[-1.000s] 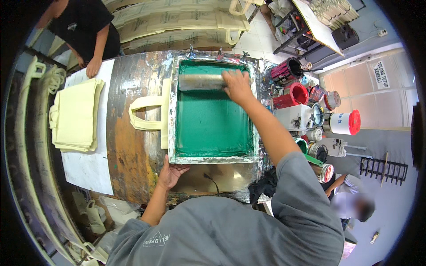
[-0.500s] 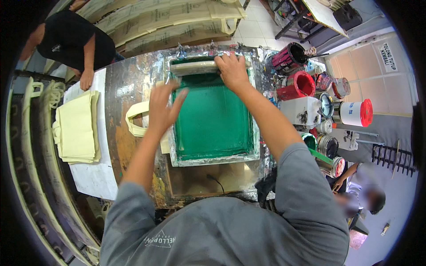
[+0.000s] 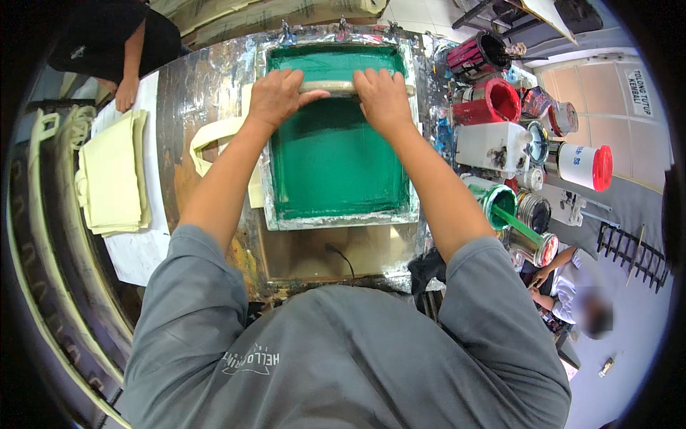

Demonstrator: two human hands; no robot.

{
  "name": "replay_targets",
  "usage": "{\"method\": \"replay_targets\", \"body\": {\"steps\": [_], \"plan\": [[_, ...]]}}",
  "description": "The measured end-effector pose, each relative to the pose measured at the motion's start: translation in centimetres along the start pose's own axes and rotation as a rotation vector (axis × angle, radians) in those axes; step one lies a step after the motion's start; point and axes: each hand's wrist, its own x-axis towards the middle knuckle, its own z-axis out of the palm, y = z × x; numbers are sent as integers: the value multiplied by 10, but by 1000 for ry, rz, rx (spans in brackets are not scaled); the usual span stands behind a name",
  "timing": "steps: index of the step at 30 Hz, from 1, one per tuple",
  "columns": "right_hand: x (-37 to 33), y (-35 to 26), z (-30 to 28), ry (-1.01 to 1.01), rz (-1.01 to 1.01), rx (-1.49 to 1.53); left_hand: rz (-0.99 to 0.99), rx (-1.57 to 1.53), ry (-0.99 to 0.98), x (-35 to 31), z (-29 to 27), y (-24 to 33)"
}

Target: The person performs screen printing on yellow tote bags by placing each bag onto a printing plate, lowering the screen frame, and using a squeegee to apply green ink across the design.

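A screen-printing frame point(image 3: 341, 222) lies on the paint-stained table, its mesh point(image 3: 339, 168) coated green. Across the upper part of the mesh sits a squeegee point(image 3: 336, 86) with a pale bar. My left hand point(image 3: 277, 99) is closed around its left end, the thumb lying along the bar. My right hand point(image 3: 384, 100) grips it near the right end, fingers curled over the top. Green ink shows beyond the squeegee and a darker patch just on my side of it. From under the frame's left edge a pale yellow tote bag point(image 3: 207, 139) sticks out, its handle looped.
A stack of pale yellow bags point(image 3: 114, 175) lies on white paper at the left, beside a co-worker's hand point(image 3: 127, 94). Paint tubs point(image 3: 493, 104) and a white jerrycan point(image 3: 489, 146) crowd the right side. Another person point(image 3: 572, 286) is at the lower right. Clamps point(image 3: 341, 28) stand behind the frame.
My left hand has come onto the squeegee, where it was apart and blurred before. The squeegee has moved toward me from the frame's far end, with my right hand still on it.
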Motion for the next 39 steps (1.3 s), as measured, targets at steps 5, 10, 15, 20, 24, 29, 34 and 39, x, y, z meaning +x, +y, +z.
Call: {"method": "replay_targets", "body": {"steps": [5, 10, 15, 20, 24, 29, 34, 39], "plan": [[-60, -30, -27, -58, 8, 21, -48, -34, -93, -53, -33, 43], [-142, -74, -64, -104, 29, 85, -40, -137, -127, -122, -72, 91], [-182, -93, -75, -112, 50, 103, -56, -154, -139, -152, -96, 120], [-181, -91, -80, -130, 47, 141, -146, -260, -116, -154, -112, 121], [-217, -115, -83, -141, 120, 184, -410, -236, -95, -245, -128, 123], [-203, -119, -98, -123, 174, 320, -451, -168, -211, -293, -97, 90], [-177, -110, -156, -124, 172, 336, -614, -445, 7, -285, -128, 105], [-120, -56, -181, 306, 124, -120, -779, -937, 462, -177, -193, 124]]}}
